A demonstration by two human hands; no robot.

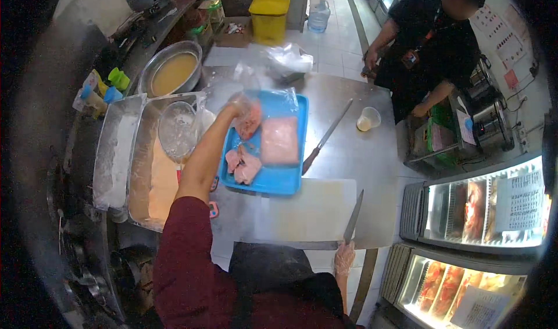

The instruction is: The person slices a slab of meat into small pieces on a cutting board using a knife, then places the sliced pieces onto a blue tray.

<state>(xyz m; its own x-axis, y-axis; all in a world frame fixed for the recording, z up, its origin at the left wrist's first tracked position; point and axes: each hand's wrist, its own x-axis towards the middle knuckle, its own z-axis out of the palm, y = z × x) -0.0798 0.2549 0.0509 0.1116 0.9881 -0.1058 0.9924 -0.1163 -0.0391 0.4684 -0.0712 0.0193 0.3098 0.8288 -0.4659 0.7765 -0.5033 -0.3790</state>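
Observation:
My left hand (pixel 240 105), blurred and in a clear plastic glove, grips a raw piece of meat (pixel 249 122) over the upper left of a blue plastic tray (pixel 279 185). Smaller raw meat pieces (pixel 245 168) lie in the tray's lower left, beside a flat, pale pink block in clear plastic (pixel 280 141). At the table's near right edge, my gloved right hand (pixel 344 258) holds a knife (pixel 354 215) by its handle, the blade pointing away from me. A white cutting board (pixel 318 211) lies partly under the tray.
A second long knife (pixel 329 133) and a small plastic cup (pixel 369 119) rest on the steel table (pixel 379 163). Metal pans of powder (pixel 159 194), a sieve (pixel 178 128) and a bowl of cloudy liquid (pixel 172 74) stand left. A person in black (pixel 429 50) stands beyond the table's right side.

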